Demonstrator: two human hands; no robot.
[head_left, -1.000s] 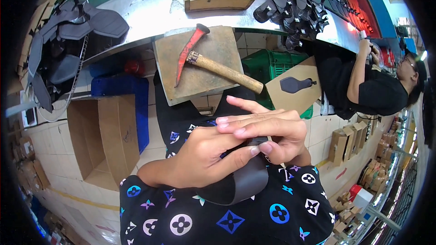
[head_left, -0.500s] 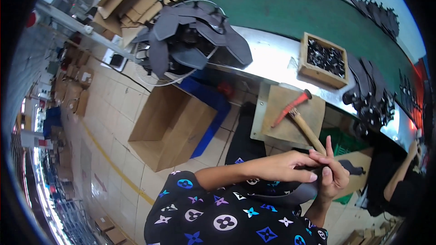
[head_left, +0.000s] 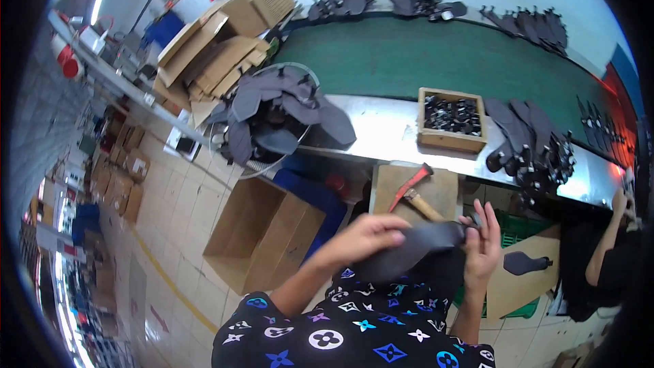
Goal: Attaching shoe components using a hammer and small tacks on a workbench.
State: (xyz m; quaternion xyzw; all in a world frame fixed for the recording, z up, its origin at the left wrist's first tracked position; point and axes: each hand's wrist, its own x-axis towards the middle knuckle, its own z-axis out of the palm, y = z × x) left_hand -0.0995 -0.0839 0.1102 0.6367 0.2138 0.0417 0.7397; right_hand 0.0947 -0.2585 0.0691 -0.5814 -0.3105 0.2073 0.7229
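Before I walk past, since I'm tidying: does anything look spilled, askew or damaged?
The wire basket at the bench's left looks overfull: dark soles jut past its rim. Beyond it, cardboard pieces lie jumbled. I see no spill; the held sole is too blurred to judge.

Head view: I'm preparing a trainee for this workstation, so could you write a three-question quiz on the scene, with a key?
1. What tool lies on the brown board?
2. Choose one. The wooden box is: a) empty, b) filled, c) upside down.
3. True or false: the left hand and the right hand both touch one dark sole.

Key: 1. a hammer; 2. b; 3. true.
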